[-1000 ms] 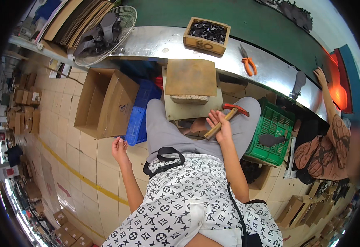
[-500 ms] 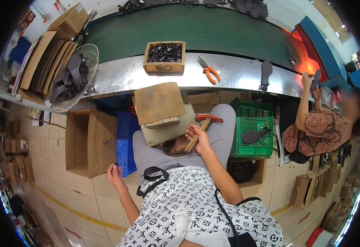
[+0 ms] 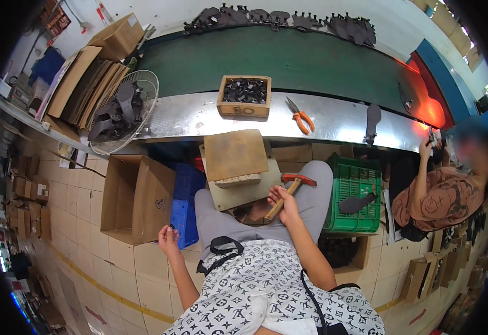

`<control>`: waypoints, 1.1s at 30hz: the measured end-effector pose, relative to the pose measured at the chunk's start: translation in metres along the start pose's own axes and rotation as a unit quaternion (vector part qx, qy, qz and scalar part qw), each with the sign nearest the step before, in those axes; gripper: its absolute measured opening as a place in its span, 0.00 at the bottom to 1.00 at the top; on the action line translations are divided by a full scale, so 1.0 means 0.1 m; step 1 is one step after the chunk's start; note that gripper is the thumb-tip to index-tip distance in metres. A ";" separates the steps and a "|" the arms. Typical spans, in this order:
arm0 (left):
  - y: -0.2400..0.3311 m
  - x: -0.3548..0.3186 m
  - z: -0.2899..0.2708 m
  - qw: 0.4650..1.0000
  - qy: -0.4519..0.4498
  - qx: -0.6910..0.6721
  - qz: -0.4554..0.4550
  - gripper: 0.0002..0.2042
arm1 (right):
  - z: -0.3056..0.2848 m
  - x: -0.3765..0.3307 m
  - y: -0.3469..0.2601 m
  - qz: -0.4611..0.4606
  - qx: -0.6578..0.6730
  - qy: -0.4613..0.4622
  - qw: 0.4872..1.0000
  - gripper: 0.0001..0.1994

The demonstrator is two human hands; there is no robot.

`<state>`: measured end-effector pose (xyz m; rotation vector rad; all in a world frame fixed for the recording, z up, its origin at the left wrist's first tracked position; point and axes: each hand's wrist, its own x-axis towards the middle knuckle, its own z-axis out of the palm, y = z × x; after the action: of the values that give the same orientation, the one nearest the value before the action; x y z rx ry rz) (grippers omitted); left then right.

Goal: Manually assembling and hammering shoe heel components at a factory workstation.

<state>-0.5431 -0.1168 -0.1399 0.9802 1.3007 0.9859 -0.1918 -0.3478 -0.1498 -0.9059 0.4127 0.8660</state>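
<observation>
My right hand [image 3: 284, 204] is closed round the wooden handle of a hammer [image 3: 294, 191], whose red head rests by my right thigh. To the left, beside the boxes, my left hand [image 3: 169, 239] pinches a small black piece [image 3: 172, 226] between its fingertips; its exact kind is too small to make out. In front of my lap stands a work block with a worn brown square pad [image 3: 236, 156] on top, with nothing on the pad. Beyond it on the metal ledge, a wooden box [image 3: 244, 110] holds many small black pieces.
Orange-handled pliers [image 3: 300, 116] and a dark shoe sole [image 3: 372, 124] lie on the metal ledge [image 3: 333, 120]. A wire basket [image 3: 150, 114] of soles stands left. Cardboard box [image 3: 122, 195], blue crate [image 3: 187, 201] and green crate [image 3: 355, 220] flank my legs. A co-worker [image 3: 442, 195] sits at right.
The whole view has shifted, moving the scene right and down in the picture. Both hands keep their holds. The co-worker's hands have changed position near the glowing opening.
</observation>
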 end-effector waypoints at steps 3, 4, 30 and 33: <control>-0.02 0.03 0.05 1.000 -0.013 -0.004 -0.002 0.12 | 0.00 0.01 0.01 0.002 0.000 0.003 1.000 0.13; -0.03 0.03 0.07 1.000 -0.011 -0.004 -0.006 0.12 | 0.00 0.01 0.01 -0.001 -0.002 0.000 1.000 0.12; 0.02 0.02 0.22 0.999 -0.025 0.015 -0.025 0.10 | -0.03 0.09 0.05 0.000 0.025 -0.016 1.000 0.09; 0.15 -0.04 0.28 0.999 -0.037 0.003 -0.008 0.10 | 0.02 -0.02 0.06 -0.042 0.003 -0.005 0.999 0.10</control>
<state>-0.5160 -0.1167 -0.1238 1.0001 1.2491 0.9244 -0.1982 -0.3453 -0.1503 -0.9075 0.3650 0.7911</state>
